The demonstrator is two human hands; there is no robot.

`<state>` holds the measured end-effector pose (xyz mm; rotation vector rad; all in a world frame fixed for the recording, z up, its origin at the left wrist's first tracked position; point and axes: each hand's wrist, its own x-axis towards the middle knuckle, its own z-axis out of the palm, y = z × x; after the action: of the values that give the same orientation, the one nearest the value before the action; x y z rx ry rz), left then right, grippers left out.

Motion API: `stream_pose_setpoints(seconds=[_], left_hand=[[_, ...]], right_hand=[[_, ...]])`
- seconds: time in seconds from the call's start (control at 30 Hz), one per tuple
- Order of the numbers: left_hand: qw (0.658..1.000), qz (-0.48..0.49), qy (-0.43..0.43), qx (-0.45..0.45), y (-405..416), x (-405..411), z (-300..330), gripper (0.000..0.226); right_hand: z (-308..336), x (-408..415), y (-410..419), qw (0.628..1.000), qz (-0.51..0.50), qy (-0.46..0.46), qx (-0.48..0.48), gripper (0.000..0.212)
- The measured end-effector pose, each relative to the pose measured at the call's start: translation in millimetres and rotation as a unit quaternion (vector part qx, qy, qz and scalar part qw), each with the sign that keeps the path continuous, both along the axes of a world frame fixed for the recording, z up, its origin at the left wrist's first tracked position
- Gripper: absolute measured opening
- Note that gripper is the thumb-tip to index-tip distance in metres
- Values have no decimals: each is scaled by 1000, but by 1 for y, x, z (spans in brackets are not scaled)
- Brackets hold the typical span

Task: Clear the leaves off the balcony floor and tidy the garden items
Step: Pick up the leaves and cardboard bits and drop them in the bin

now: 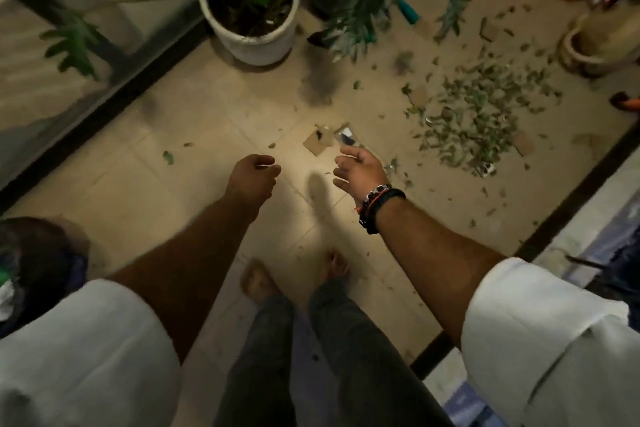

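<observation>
Fingers (341, 163) of our right hand (360, 172) hang loosely curled, empty. Our left hand (251, 177) curls emptily. Beyond lies the leaf pile (474, 118).

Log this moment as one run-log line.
left hand: curled, empty | right hand: open, empty | leaf pile: uncleared on floor | white pot: upright
</observation>
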<state>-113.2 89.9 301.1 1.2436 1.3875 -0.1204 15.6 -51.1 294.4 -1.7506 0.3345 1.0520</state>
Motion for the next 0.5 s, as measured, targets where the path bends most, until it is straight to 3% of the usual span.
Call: stream_pose_setpoints(seconds=[0.33, 0.5], left_hand=[[988, -140, 60, -1, -28, 94, -49, 38], [974, -203, 101, 9, -21, 140, -95, 28]], right_hand=[[-18, 84, -58, 990, -139, 26, -28, 28], [-62, 122, -60, 987, -144, 36, -54, 25]])
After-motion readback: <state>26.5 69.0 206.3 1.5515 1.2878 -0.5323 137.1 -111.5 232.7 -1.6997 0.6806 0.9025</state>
